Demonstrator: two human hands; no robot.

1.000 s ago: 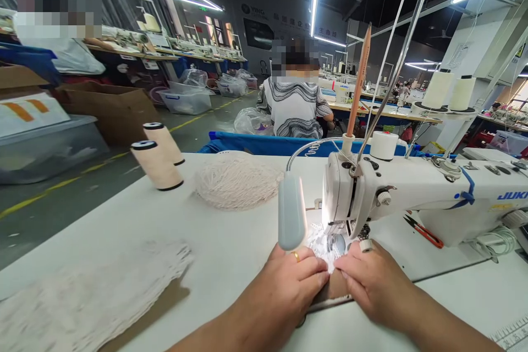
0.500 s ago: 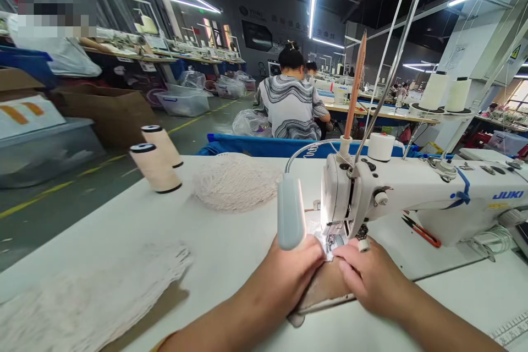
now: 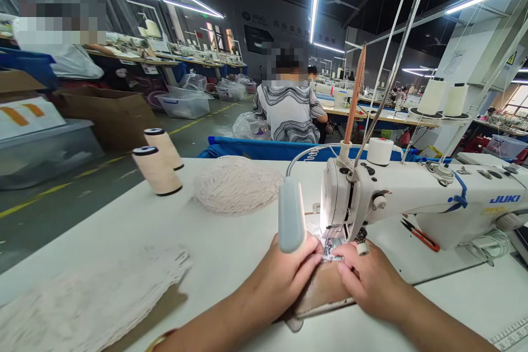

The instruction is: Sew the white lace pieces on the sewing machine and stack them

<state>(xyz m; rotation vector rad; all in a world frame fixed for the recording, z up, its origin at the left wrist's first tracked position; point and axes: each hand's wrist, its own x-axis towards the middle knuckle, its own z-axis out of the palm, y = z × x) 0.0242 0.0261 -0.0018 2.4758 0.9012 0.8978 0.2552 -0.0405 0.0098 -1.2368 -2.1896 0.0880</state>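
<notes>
A white sewing machine (image 3: 396, 187) stands on the table, its needle area lit by a grey clip-on lamp (image 3: 291, 214). Under the presser foot (image 3: 331, 245) lies a small piece of white fabric (image 3: 317, 230), mostly covered by fingers and machine head. My left hand (image 3: 289, 269) is closed at the left of the foot, thumb and fingertips pinching the fabric's edge; the lamp hides part of its back. From the right, my right hand (image 3: 369, 272) is closed too, fingertips pressed together on the fabric close to the foot. Both hands rest over the brown-covered machine plate (image 3: 324, 289).
Stacked white lace pieces (image 3: 237, 184) lie behind left, with another lace pile (image 3: 94, 297) at front left. Two thread cones (image 3: 159, 173) stand at the left edge. Orange-handled thread snips (image 3: 421, 235) lie right of the needle. A person (image 3: 289, 110) sits beyond the blue cloth bin (image 3: 256, 148).
My left hand's fingers have shifted slightly at the foot, the thumb now showing more. My right hand stays almost in place. The view has tilted a little.
</notes>
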